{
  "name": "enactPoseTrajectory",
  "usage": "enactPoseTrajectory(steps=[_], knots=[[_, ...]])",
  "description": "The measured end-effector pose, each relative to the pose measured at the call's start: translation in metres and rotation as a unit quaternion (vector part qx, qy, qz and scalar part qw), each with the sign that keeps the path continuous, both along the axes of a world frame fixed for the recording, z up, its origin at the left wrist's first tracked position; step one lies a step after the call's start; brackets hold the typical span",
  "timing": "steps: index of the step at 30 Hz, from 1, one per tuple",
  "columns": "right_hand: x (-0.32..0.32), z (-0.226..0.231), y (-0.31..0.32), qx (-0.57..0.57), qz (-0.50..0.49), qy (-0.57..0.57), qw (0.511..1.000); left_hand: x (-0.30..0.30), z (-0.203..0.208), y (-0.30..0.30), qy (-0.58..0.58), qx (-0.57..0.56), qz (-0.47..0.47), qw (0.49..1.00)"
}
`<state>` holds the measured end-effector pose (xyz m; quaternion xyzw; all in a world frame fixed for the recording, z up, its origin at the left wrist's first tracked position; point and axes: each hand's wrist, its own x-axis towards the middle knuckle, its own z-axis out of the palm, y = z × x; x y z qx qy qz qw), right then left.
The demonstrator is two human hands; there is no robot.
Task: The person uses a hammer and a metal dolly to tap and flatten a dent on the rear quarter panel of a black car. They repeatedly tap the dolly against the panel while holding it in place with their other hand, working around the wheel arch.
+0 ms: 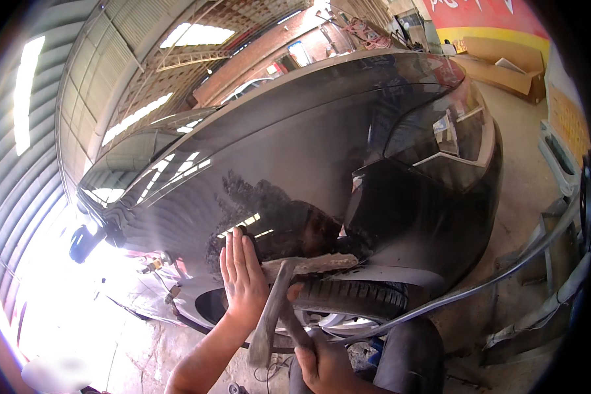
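My left hand (244, 276) lies against the dusty black body panel (295, 157) of a car, just above the wheel arch. Its fingers are stretched out, pointing up. In my right hand (327, 364) is the handle of a hammer (270, 322), gripped low in front of the wheel. The long, worn grey head stands nearly upright beside my left wrist, and its upper end overlaps the arch edge in the picture. A rough, pale strip (318, 264) runs along that edge. Around my fingertips the paint has a darker, wiped-looking patch (262, 197).
Below the arch sits the tyre (354, 297). A grey hose (466, 282) curves across the right side, near a metal stand (545, 262). My knee (410, 358) is close below the wheel. A cardboard box (505, 65) lies behind the car, and air fittings (154, 266) hang at left.
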<state>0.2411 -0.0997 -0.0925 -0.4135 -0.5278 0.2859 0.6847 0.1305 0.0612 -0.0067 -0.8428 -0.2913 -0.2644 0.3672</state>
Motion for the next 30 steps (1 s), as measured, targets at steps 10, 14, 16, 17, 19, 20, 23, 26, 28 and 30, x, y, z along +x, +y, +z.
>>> enactPoseTrajectory(steps=[10, 14, 16, 17, 19, 20, 23, 26, 28, 30], knots=[[-0.009, -0.009, 0.008, 0.049, -0.074, -0.033, 0.996, 0.002, -0.002, 0.001, 0.007, 0.004, -0.001, 1.0], [0.001, -0.001, 0.005, -0.039, -0.004, 0.063, 0.997, 0.0, -0.003, 0.003, 0.004, 0.009, 0.009, 1.0], [0.001, 0.0, -0.004, -0.01, -0.014, 0.05, 0.999, -0.001, -0.005, 0.001, 0.005, 0.002, 0.009, 1.0], [0.001, -0.001, -0.008, 0.006, -0.02, 0.043, 0.999, 0.0, -0.005, 0.002, 0.005, 0.0, 0.008, 1.0], [-0.001, -0.009, -0.001, -0.003, -0.016, 0.04, 0.999, 0.002, -0.002, 0.002, 0.001, 0.011, 0.0, 1.0], [-0.001, -0.009, 0.001, -0.032, -0.004, 0.066, 0.997, 0.003, -0.003, 0.001, 0.0, 0.014, -0.004, 1.0], [0.004, -0.002, -0.002, -0.036, -0.013, 0.072, 0.997, 0.003, -0.004, 0.004, 0.01, 0.028, 0.007, 1.0], [0.001, -0.008, -0.008, -0.011, -0.01, 0.049, 0.999, 0.004, -0.004, -0.001, 0.006, 0.021, 0.013, 1.0], [-0.002, -0.012, 0.001, -0.048, -0.022, 0.074, 0.996, 0.006, -0.003, -0.001, 0.002, 0.037, 0.0, 0.999], [-0.001, -0.013, 0.0, -0.089, -0.023, 0.08, 0.992, 0.009, -0.003, -0.003, -0.007, 0.039, -0.007, 0.999]])
